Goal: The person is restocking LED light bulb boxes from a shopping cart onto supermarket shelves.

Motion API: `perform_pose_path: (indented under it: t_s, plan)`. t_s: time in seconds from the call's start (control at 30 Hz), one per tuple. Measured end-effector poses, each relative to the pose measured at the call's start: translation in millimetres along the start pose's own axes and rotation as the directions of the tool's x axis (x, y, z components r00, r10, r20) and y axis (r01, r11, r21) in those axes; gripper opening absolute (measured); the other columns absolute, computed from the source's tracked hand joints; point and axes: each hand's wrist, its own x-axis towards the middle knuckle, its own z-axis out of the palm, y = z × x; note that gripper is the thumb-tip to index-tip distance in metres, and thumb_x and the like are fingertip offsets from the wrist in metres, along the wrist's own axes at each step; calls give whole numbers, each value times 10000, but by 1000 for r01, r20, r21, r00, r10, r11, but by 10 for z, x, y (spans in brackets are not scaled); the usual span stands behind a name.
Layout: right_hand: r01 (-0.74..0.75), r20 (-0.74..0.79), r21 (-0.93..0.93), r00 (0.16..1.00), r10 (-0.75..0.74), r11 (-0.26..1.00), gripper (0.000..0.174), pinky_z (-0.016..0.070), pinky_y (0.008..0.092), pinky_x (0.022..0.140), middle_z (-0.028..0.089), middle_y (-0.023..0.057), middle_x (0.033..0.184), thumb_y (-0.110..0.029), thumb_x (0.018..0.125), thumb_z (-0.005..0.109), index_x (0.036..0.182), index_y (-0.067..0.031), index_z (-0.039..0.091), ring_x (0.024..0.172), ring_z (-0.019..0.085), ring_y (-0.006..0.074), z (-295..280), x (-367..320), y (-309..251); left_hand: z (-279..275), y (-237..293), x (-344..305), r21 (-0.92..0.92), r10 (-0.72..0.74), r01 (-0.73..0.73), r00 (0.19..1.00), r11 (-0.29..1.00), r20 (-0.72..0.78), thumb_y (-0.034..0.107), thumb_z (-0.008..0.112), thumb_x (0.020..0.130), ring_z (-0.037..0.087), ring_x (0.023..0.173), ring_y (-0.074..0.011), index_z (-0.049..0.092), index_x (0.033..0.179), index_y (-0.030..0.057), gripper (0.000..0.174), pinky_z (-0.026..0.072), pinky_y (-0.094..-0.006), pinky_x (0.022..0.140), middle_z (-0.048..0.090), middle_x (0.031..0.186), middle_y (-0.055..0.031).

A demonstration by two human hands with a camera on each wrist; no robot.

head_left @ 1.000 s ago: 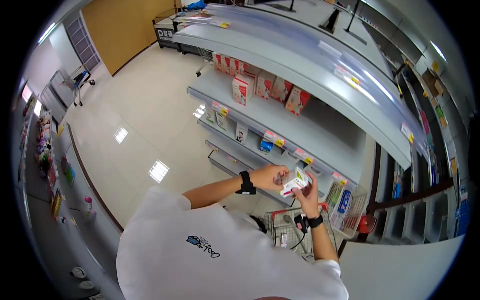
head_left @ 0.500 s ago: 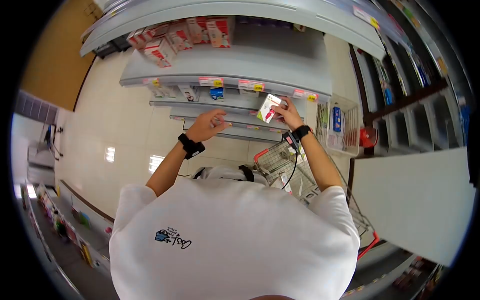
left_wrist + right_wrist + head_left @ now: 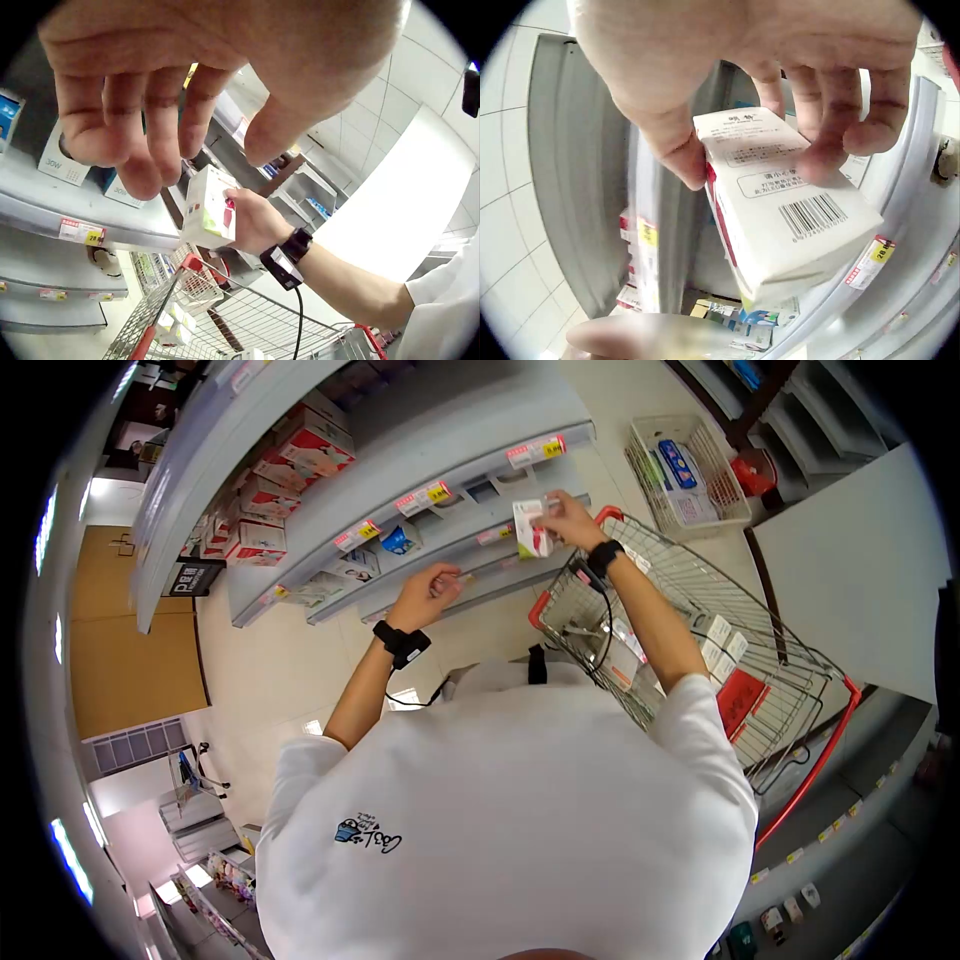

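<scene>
My right hand point(image 3: 574, 523) grips a small white box point(image 3: 529, 530) between thumb and fingers, out in front of the shelf edge. Seen from the right wrist, the box point(image 3: 787, 199) turns a side with a barcode and printed text upward, with red along one edge. The left wrist view shows green and red on another face. My left hand point(image 3: 424, 598) holds nothing, its fingers loosely bent in the air left of the box. From the left wrist, those fingers point(image 3: 161, 120) hang in front of the shelf.
A grey shelf unit point(image 3: 440, 445) carries red-and-white boxes point(image 3: 315, 445), with a blue box point(image 3: 400, 540) lower down. White boxes marked 30W point(image 3: 66, 165) stand on a shelf. To my right is a shopping cart point(image 3: 740, 698) with several boxes inside; beyond it sits a white basket point(image 3: 738, 510).
My left hand has come away from the white box, leaving it in my right hand alone. My view has turned, bringing more of the cart into sight on the right.
</scene>
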Motion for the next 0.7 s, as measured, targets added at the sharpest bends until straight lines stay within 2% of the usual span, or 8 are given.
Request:
perform_pose_path:
  t_s: [0.1, 0.17, 0.23, 0.27, 0.4, 0.5, 0.53, 0.7]
  plan:
    - [55, 142, 57, 988, -63, 997, 637, 452, 246, 491, 540, 20, 792, -193, 702, 793, 1212, 6, 468, 589, 549, 90, -15, -222, -415, -42, 158, 112, 50, 28, -27, 999, 998, -17, 112, 627, 861, 529, 710, -44, 589, 1142, 11, 300, 418, -195, 619, 610, 878, -5]
    - [176, 129, 21, 976, -177, 984, 614, 455, 236, 497, 534, 24, 852, -167, 709, 784, 1216, -16, 473, 638, 554, 74, -24, -213, -705, -63, 195, 115, 36, 38, -37, 998, 999, -42, 128, 633, 859, 516, 724, -42, 593, 1133, 8, 302, 414, -194, 627, 626, 888, -8]
    - [340, 126, 156, 924, -360, 927, 595, 460, 224, 521, 534, 35, 902, -142, 717, 769, 1221, -23, 476, 660, 546, 68, -78, -170, -1140, -58, 213, 71, -42, 51, -56, 992, 998, -116, 145, 678, 821, 491, 650, -60, 621, 1085, 10, 302, 433, -224, 622, 651, 824, -20]
    - [375, 97, 110, 918, -385, 920, 587, 464, 224, 554, 541, 43, 903, -134, 728, 756, 1226, -10, 471, 647, 541, 73, -104, -137, -1349, -58, 193, 22, -40, 69, -75, 989, 996, -131, 127, 672, 823, 490, 642, -62, 618, 1081, 5, 290, 434, -226, 615, 656, 827, -26]
    - [442, -39, -95, 894, -447, 892, 650, 501, 256, 567, 562, 74, 919, -195, 719, 772, 1238, 37, 455, 666, 584, 111, -282, 549, -1588, -96, 43, -223, -46, -16, 7, 982, 999, -188, 120, 666, 840, 505, 651, -79, 616, 1080, 12, 267, 438, -225, 620, 640, 811, -24]
    - [385, -109, -86, 913, -393, 919, 682, 519, 275, 560, 570, 96, 914, -219, 713, 776, 1244, 53, 447, 672, 621, 146, -314, 746, -2008, -162, -124, -447, -84, -36, 15, 966, 996, -257, 121, 662, 847, 524, 651, -90, 614, 1088, 21, 265, 445, -232, 618, 634, 821, -27]
    - [381, -83, -129, 916, -393, 916, 694, 523, 288, 549, 579, 108, 882, -215, 713, 777, 1247, 67, 436, 674, 646, 178, -354, 875, -2082, -192, -250, -507, -73, -26, 7, 965, 997, -262, 114, 657, 850, 541, 658, -83, 610, 1104, 27, 272, 449, -228, 619, 636, 841, -28]
    - [412, -62, -224, 898, -435, 883, 617, 519, 291, 524, 668, 162, 828, -214, 743, 761, 1191, 81, 458, 584, 632, 175, -473, 1637, -2329, -424, -434, -772, -177, -157, 108, 945, 978, -288, 93, 651, 854, 557, 670, -70, 604, 1118, 27, 277, 455, -215, 621, 632, 838, -22]
